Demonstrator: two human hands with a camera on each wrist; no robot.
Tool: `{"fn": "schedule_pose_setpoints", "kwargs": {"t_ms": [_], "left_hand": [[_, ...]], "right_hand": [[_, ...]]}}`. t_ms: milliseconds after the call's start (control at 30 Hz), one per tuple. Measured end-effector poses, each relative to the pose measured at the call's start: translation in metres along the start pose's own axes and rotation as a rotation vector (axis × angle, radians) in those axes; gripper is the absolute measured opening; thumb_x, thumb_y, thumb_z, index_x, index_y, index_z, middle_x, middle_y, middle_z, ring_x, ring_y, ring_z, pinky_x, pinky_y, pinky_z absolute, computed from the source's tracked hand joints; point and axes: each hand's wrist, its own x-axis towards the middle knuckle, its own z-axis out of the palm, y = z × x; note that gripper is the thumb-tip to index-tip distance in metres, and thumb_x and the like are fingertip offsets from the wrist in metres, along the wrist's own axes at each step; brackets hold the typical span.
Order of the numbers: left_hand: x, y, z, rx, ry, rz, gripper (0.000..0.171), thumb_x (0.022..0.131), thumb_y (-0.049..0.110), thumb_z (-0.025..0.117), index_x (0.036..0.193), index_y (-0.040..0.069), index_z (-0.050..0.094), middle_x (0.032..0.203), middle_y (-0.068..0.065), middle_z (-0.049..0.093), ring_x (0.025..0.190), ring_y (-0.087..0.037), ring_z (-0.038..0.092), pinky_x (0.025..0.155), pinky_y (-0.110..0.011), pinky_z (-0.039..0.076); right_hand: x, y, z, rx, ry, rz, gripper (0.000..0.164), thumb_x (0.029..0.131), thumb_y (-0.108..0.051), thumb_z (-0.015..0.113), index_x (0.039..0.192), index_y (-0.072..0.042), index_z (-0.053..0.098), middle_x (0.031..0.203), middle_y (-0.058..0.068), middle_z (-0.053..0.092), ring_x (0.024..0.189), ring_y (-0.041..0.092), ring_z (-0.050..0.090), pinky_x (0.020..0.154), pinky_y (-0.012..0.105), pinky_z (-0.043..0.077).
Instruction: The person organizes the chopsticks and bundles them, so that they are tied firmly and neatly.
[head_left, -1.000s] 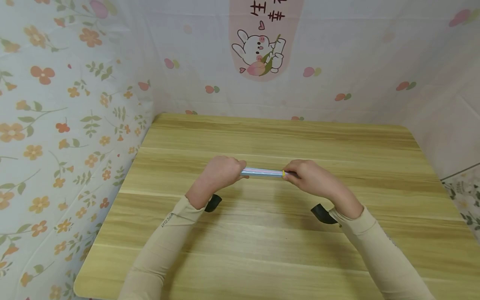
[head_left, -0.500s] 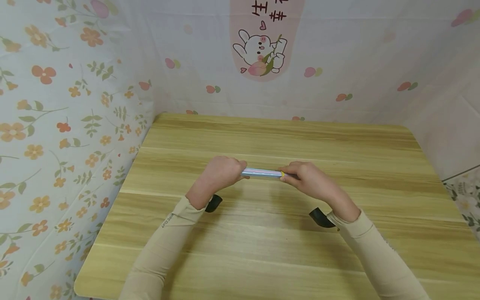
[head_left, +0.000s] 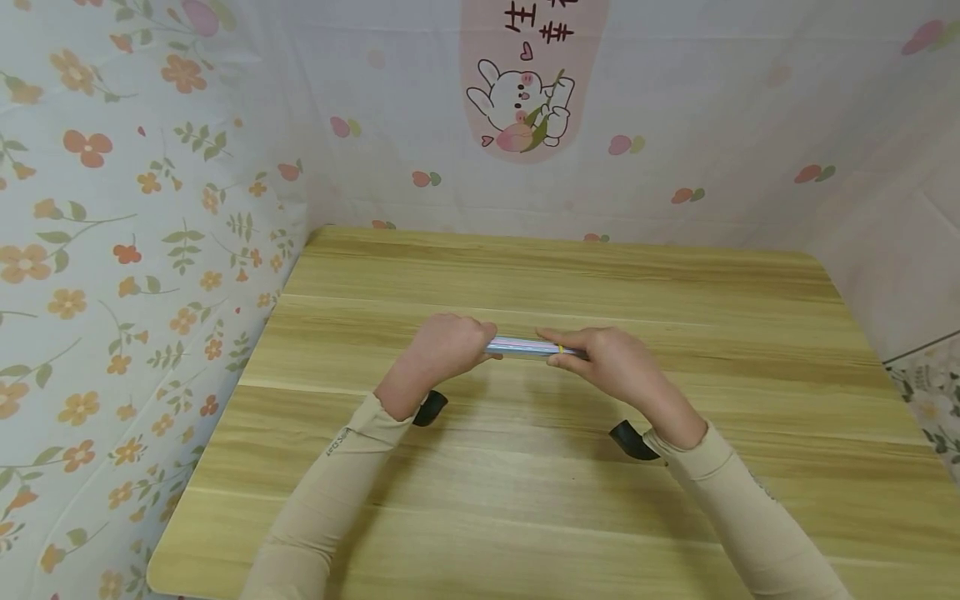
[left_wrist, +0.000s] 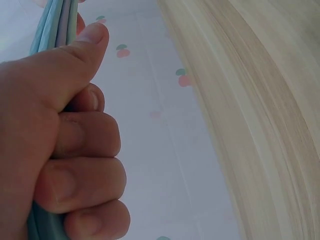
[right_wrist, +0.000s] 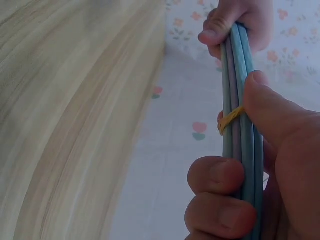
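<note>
A bundle of slim pastel sticks (head_left: 521,345), blue, lilac and pale green, spans level between both hands above the table. My left hand (head_left: 450,346) grips its left end; in the left wrist view the fingers curl fully round it, thumb along the sticks. Around the bundle, near its right end, sits a twisted yellow rubber band (right_wrist: 232,119). My right hand (head_left: 618,358) holds that end. In the right wrist view its thumb (right_wrist: 257,92) lies at the band and two fingers (right_wrist: 217,195) curl round the sticks below it. Both ends are hidden in the hands.
The wood-grain table (head_left: 480,517) lies under both arms. A white printed cloth (head_left: 660,100) hangs behind it, and a floral cloth (head_left: 150,292) at the left. Dark curved pieces (head_left: 632,442) stick out below the wrists.
My right hand has moved left along the bundle, its fingertips now reaching past the rubber band, which also sits slightly further left. The left hand has barely shifted.
</note>
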Motion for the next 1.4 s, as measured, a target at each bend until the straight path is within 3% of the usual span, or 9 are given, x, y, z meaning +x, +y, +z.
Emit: {"fn": "schedule_pose_setpoints", "kwargs": {"t_ms": [133, 267, 400, 633, 900, 1133, 1400], "left_hand": [[-0.001, 0.0, 0.0, 0.005, 0.002, 0.0, 0.031, 0.087, 0.042, 0.066, 0.081, 0.012, 0.061, 0.059, 0.003, 0.058, 0.045, -0.006, 0.04, 0.043, -0.023, 0.041], [-0.001, -0.001, 0.001, 0.001, 0.009, 0.002, 0.032, 0.087, 0.042, 0.066, 0.079, 0.012, 0.059, 0.057, 0.003, 0.055, 0.046, -0.006, 0.037, 0.043, -0.022, 0.038], [-0.001, -0.001, 0.002, 0.002, 0.019, 0.004, 0.032, 0.086, 0.042, 0.067, 0.078, 0.012, 0.06, 0.055, 0.003, 0.053, 0.045, -0.005, 0.035, 0.042, -0.021, 0.036], [0.0, 0.001, -0.001, 0.015, 0.006, 0.01, 0.03, 0.087, 0.043, 0.067, 0.08, 0.014, 0.061, 0.058, 0.004, 0.056, 0.045, -0.005, 0.039, 0.043, -0.022, 0.039], [-0.001, 0.0, -0.002, 0.03, 0.011, 0.011, 0.032, 0.087, 0.044, 0.066, 0.08, 0.013, 0.061, 0.057, 0.003, 0.056, 0.045, -0.005, 0.037, 0.043, -0.022, 0.04], [0.001, 0.0, -0.001, -0.002, -0.004, 0.006, 0.031, 0.087, 0.042, 0.067, 0.081, 0.012, 0.062, 0.058, 0.002, 0.057, 0.046, -0.006, 0.043, 0.044, -0.023, 0.041], [0.001, 0.001, -0.002, -0.001, -0.018, 0.003, 0.031, 0.089, 0.042, 0.065, 0.081, 0.012, 0.061, 0.058, 0.002, 0.056, 0.046, -0.007, 0.038, 0.043, -0.024, 0.041]], "right_hand": [[-0.001, 0.002, 0.001, -0.006, 0.003, -0.035, 0.047, 0.089, -0.034, 0.066, 0.133, -0.018, 0.058, 0.107, 0.007, 0.071, 0.059, 0.007, 0.047, 0.053, 0.024, 0.038], [-0.002, 0.007, -0.003, 0.033, -0.001, -0.067, 0.03, 0.09, -0.022, 0.068, 0.116, -0.007, 0.068, 0.097, 0.006, 0.069, 0.067, 0.009, 0.051, 0.061, 0.027, 0.043], [-0.002, 0.009, -0.01, 0.039, -0.028, -0.077, 0.016, 0.091, -0.017, 0.066, 0.101, -0.006, 0.071, 0.087, 0.002, 0.065, 0.066, 0.01, 0.048, 0.061, 0.027, 0.042], [0.002, 0.003, -0.017, 0.018, -0.111, -0.141, 0.011, 0.095, -0.016, 0.06, 0.09, -0.008, 0.066, 0.078, -0.003, 0.055, 0.066, 0.009, 0.043, 0.06, 0.026, 0.038], [0.005, 0.004, -0.013, 0.048, -0.124, -0.16, 0.01, 0.094, -0.012, 0.06, 0.096, -0.005, 0.066, 0.079, -0.002, 0.055, 0.065, 0.009, 0.042, 0.06, 0.025, 0.037], [0.004, 0.005, -0.01, 0.092, -0.093, -0.109, 0.019, 0.093, -0.017, 0.062, 0.107, -0.005, 0.07, 0.087, -0.001, 0.063, 0.067, 0.011, 0.046, 0.061, 0.025, 0.04], [0.003, 0.004, -0.006, 0.136, -0.071, -0.042, 0.031, 0.092, -0.022, 0.065, 0.12, -0.009, 0.067, 0.086, 0.0, 0.065, 0.061, 0.011, 0.042, 0.054, 0.024, 0.038]]}}
